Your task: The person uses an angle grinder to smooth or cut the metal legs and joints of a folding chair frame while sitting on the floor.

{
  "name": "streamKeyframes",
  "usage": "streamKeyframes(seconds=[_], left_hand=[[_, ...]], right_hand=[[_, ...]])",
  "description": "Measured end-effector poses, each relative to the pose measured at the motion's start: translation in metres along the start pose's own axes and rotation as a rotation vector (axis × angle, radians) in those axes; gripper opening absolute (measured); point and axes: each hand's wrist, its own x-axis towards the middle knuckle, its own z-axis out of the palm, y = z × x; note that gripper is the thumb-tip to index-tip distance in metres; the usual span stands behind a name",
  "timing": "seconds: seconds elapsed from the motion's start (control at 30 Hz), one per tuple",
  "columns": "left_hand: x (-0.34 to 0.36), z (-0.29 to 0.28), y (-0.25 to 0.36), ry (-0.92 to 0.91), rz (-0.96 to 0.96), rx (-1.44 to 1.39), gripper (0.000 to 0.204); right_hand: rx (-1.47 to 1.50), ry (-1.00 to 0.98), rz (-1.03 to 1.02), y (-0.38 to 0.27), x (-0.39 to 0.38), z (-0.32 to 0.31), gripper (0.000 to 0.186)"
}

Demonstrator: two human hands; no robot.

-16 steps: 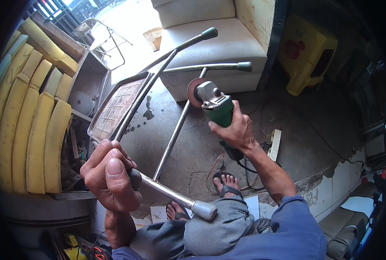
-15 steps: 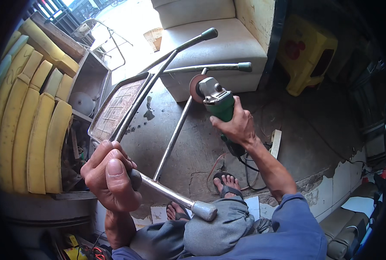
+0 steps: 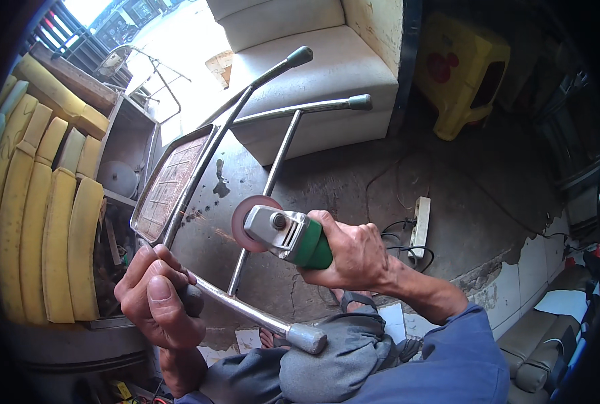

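A metal tube chair frame (image 3: 249, 304) with grey end caps lies tilted before me, a rusty rectangular panel (image 3: 173, 178) in its side. My left hand (image 3: 157, 296) is closed round the frame's near left corner, beside a dark rounded cap. In my right hand (image 3: 354, 252) is an angle grinder (image 3: 313, 246) with a green body and a silver head, gripped round the body. Its reddish-brown disc (image 3: 244, 219) is at the frame's thin crossbar (image 3: 281, 155), and a few orange sparks fly leftward from it.
Curved yellow foam pads (image 3: 47, 236) stand stacked on the left by an open box. A pale padded seat (image 3: 313, 74) is beyond the frame. Back right is a yellow plastic stool (image 3: 461, 74). A white power strip (image 3: 419, 225) and cables lie on the floor, right of my arm.
My right hand has brought the angle grinder down and left along the crossbar, and sparks now show. My left hand keeps its grip; the view has shifted slightly.
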Motion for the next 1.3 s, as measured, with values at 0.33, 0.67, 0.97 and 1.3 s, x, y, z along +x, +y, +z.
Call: streamKeyframes(seconds=[0.33, 0.67, 0.97, 1.3], left_hand=[[0.001, 0.000, -0.002, 0.004, 0.034, -0.001, 0.046], [0.000, 0.000, -0.001, -0.015, 0.010, 0.015, 0.046], [-0.004, 0.000, -0.001, -0.010, -0.028, -0.001, 0.045], [-0.003, 0.004, -0.001, -0.013, 0.003, 0.023, 0.045]], right_hand=[[-0.226, 0.128, 0.328, 0.063, 0.078, -0.034, 0.074], [0.336, 0.013, 0.261, 0.057, 0.017, 0.017, 0.082], [0.554, 0.191, 0.396, 0.066, 0.028, 0.041, 0.085], [0.882, 0.276, 0.497, 0.118, 0.063, 0.037, 0.069]])
